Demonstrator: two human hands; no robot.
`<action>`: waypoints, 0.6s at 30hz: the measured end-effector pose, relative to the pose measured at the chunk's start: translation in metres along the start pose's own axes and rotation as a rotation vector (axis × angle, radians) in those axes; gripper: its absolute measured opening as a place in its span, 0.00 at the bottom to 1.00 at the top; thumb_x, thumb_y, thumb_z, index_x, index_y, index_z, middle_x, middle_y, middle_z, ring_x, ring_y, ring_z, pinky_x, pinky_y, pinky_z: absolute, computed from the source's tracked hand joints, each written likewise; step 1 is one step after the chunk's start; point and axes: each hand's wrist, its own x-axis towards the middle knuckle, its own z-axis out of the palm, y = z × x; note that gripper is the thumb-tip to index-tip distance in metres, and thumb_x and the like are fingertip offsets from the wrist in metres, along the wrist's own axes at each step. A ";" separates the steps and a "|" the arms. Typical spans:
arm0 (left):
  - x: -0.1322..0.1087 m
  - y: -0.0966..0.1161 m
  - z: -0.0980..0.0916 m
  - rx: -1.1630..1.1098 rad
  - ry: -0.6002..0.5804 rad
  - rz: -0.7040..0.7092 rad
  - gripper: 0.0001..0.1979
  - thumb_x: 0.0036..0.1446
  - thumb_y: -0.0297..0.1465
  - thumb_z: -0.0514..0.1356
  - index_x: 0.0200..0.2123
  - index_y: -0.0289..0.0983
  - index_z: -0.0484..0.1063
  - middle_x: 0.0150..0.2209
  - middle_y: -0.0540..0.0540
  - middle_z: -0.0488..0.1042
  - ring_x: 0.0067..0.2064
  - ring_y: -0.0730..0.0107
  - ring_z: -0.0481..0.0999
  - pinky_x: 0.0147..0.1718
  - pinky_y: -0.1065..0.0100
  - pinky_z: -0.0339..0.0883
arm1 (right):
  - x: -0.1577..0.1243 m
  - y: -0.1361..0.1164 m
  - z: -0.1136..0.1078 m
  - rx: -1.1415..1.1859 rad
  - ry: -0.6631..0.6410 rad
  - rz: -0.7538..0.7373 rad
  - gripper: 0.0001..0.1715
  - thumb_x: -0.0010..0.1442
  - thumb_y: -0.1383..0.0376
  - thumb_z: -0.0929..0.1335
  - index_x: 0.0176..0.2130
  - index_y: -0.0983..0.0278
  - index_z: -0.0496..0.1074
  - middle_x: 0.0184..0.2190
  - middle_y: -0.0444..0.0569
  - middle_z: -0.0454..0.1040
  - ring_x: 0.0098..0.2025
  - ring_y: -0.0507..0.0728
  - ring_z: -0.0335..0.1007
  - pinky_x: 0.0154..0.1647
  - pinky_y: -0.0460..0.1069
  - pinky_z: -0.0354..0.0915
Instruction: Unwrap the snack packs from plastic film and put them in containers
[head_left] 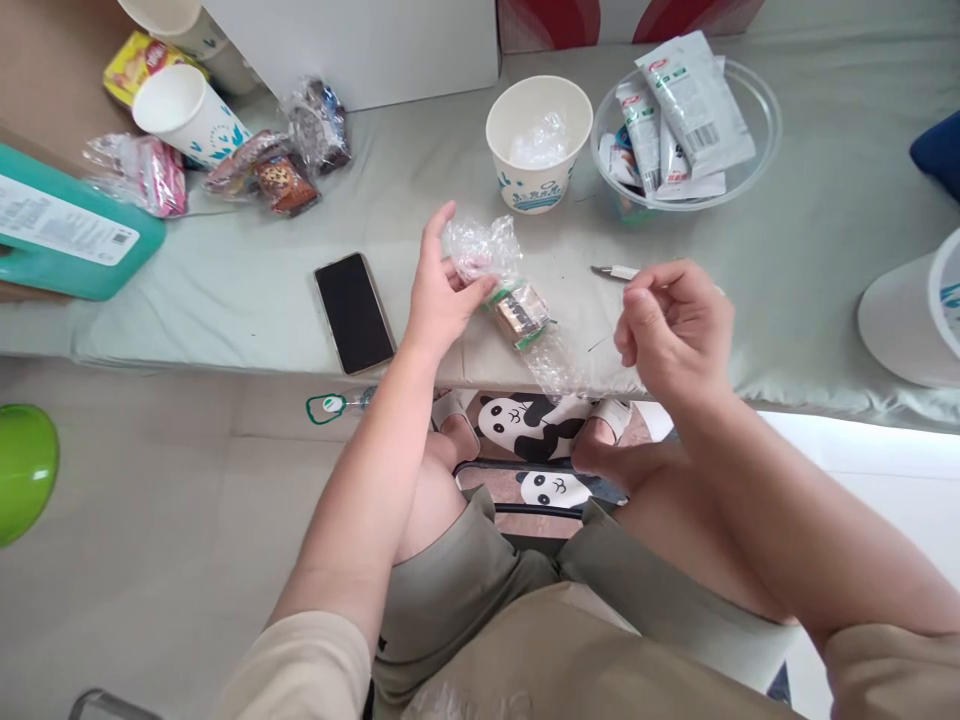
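My left hand [441,295] holds crumpled clear plastic wrap [487,245] between the thumb and the other fingers, with the index finger pointing up. Just by its thumb lies a small block [521,312] with green edges, inside the clear plastic. A loose tail of the wrap [553,358] spreads toward the table's front edge. To the right, my right hand [675,325] is closed with thumb and fingertips pinched together. Whatever may be in that pinch is too small to make out. A pen-like tool [615,271] with a dark tip lies behind it, partly hidden by the fingers.
Behind the hands stand a paper cup [538,185] containing crumpled plastic and a clear bowl [769,150] of sachets. A phone [354,312] lies at left. Further left are wrapped snacks [289,185], another cup [180,105] and a teal jug [112,265]. A white container [904,320] stands far right.
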 end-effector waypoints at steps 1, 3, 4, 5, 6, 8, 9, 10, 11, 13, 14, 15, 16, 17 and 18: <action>-0.001 0.001 0.001 0.028 0.005 0.007 0.46 0.45 0.46 0.77 0.65 0.51 0.63 0.47 0.44 0.77 0.57 0.47 0.80 0.54 0.46 0.76 | 0.002 0.002 -0.003 -0.001 0.056 0.016 0.20 0.65 0.45 0.70 0.36 0.57 0.68 0.16 0.36 0.64 0.13 0.48 0.57 0.14 0.47 0.52; -0.004 0.005 0.001 0.065 0.003 0.010 0.43 0.48 0.44 0.76 0.64 0.51 0.64 0.45 0.45 0.76 0.56 0.47 0.80 0.52 0.47 0.77 | 0.008 0.008 -0.010 -0.009 0.154 0.055 0.18 0.64 0.47 0.72 0.35 0.57 0.69 0.15 0.36 0.62 0.14 0.49 0.56 0.15 0.48 0.51; -0.006 0.006 -0.001 0.071 -0.002 0.004 0.42 0.48 0.44 0.76 0.64 0.50 0.64 0.45 0.45 0.76 0.55 0.47 0.81 0.51 0.48 0.78 | 0.012 0.011 -0.013 -0.015 0.191 0.071 0.17 0.64 0.49 0.72 0.35 0.57 0.69 0.15 0.36 0.61 0.14 0.50 0.57 0.15 0.48 0.51; -0.009 0.008 -0.002 0.070 -0.007 -0.007 0.42 0.47 0.43 0.77 0.63 0.50 0.65 0.45 0.45 0.76 0.55 0.48 0.81 0.50 0.50 0.79 | 0.016 0.015 -0.017 -0.020 0.219 0.085 0.16 0.65 0.50 0.72 0.35 0.56 0.69 0.16 0.36 0.61 0.15 0.50 0.57 0.16 0.49 0.51; -0.011 0.010 -0.004 0.062 -0.011 -0.022 0.41 0.46 0.42 0.78 0.62 0.50 0.66 0.45 0.45 0.75 0.54 0.48 0.81 0.49 0.51 0.79 | 0.019 0.019 -0.021 -0.024 0.242 0.096 0.15 0.66 0.50 0.72 0.35 0.56 0.69 0.16 0.37 0.61 0.15 0.50 0.56 0.17 0.49 0.52; -0.018 0.014 -0.009 0.033 -0.006 -0.069 0.41 0.44 0.38 0.78 0.60 0.49 0.67 0.42 0.47 0.75 0.48 0.53 0.83 0.44 0.56 0.80 | 0.026 0.025 -0.029 -0.032 0.287 0.116 0.14 0.67 0.51 0.71 0.35 0.56 0.68 0.16 0.37 0.61 0.16 0.51 0.55 0.19 0.51 0.53; -0.022 0.017 -0.010 0.017 0.002 -0.102 0.40 0.43 0.35 0.78 0.59 0.49 0.67 0.39 0.48 0.74 0.43 0.58 0.83 0.41 0.58 0.80 | 0.029 0.029 -0.033 -0.039 0.313 0.127 0.14 0.67 0.51 0.71 0.35 0.55 0.68 0.17 0.38 0.61 0.16 0.51 0.55 0.19 0.51 0.53; -0.025 0.021 -0.012 0.005 0.014 -0.142 0.39 0.43 0.31 0.77 0.58 0.48 0.67 0.36 0.50 0.73 0.37 0.63 0.82 0.37 0.62 0.79 | 0.031 0.032 -0.038 -0.051 0.333 0.139 0.14 0.66 0.51 0.71 0.35 0.55 0.68 0.17 0.39 0.62 0.17 0.52 0.56 0.20 0.52 0.53; -0.029 0.025 -0.013 -0.003 0.026 -0.190 0.38 0.43 0.27 0.75 0.57 0.48 0.67 0.33 0.53 0.71 0.32 0.68 0.79 0.32 0.66 0.76 | 0.032 0.035 -0.042 -0.066 0.343 0.146 0.14 0.66 0.51 0.72 0.35 0.55 0.68 0.17 0.40 0.63 0.17 0.52 0.57 0.21 0.52 0.54; -0.035 0.034 -0.014 -0.009 0.050 -0.298 0.36 0.41 0.21 0.70 0.55 0.46 0.67 0.28 0.56 0.68 0.25 0.75 0.74 0.25 0.72 0.70 | 0.033 0.041 -0.050 -0.107 0.337 0.136 0.14 0.66 0.51 0.72 0.36 0.55 0.68 0.18 0.42 0.65 0.19 0.53 0.58 0.21 0.52 0.54; -0.038 0.039 -0.014 -0.011 0.058 -0.352 0.35 0.40 0.20 0.67 0.53 0.45 0.67 0.27 0.57 0.67 0.23 0.76 0.73 0.22 0.74 0.66 | 0.034 0.044 -0.054 -0.126 0.319 0.128 0.14 0.66 0.51 0.71 0.36 0.55 0.68 0.18 0.42 0.66 0.19 0.53 0.59 0.21 0.52 0.54; -0.039 0.043 -0.015 -0.013 0.062 -0.401 0.33 0.39 0.19 0.64 0.51 0.44 0.67 0.26 0.58 0.66 0.23 0.76 0.72 0.21 0.75 0.64 | 0.035 0.048 -0.057 -0.141 0.301 0.123 0.14 0.66 0.51 0.71 0.37 0.55 0.68 0.18 0.43 0.66 0.19 0.54 0.59 0.21 0.52 0.54; -0.040 0.047 -0.015 -0.015 0.065 -0.445 0.31 0.38 0.19 0.62 0.48 0.43 0.67 0.25 0.58 0.65 0.23 0.76 0.72 0.20 0.76 0.62 | 0.036 0.051 -0.059 -0.152 0.284 0.127 0.13 0.67 0.51 0.70 0.37 0.55 0.68 0.19 0.42 0.66 0.20 0.54 0.60 0.21 0.52 0.55; -0.041 0.049 -0.015 -0.014 0.067 -0.481 0.29 0.37 0.19 0.61 0.46 0.43 0.67 0.25 0.59 0.64 0.23 0.75 0.72 0.20 0.76 0.62 | 0.038 0.055 -0.061 -0.157 0.275 0.141 0.13 0.67 0.52 0.70 0.38 0.55 0.67 0.19 0.42 0.66 0.20 0.54 0.61 0.21 0.52 0.55; -0.041 0.051 -0.015 -0.008 0.070 -0.510 0.27 0.36 0.19 0.60 0.44 0.43 0.67 0.24 0.59 0.63 0.23 0.76 0.72 0.20 0.76 0.61 | 0.040 0.058 -0.061 -0.159 0.271 0.164 0.12 0.67 0.53 0.70 0.38 0.56 0.67 0.20 0.42 0.66 0.20 0.54 0.61 0.21 0.52 0.56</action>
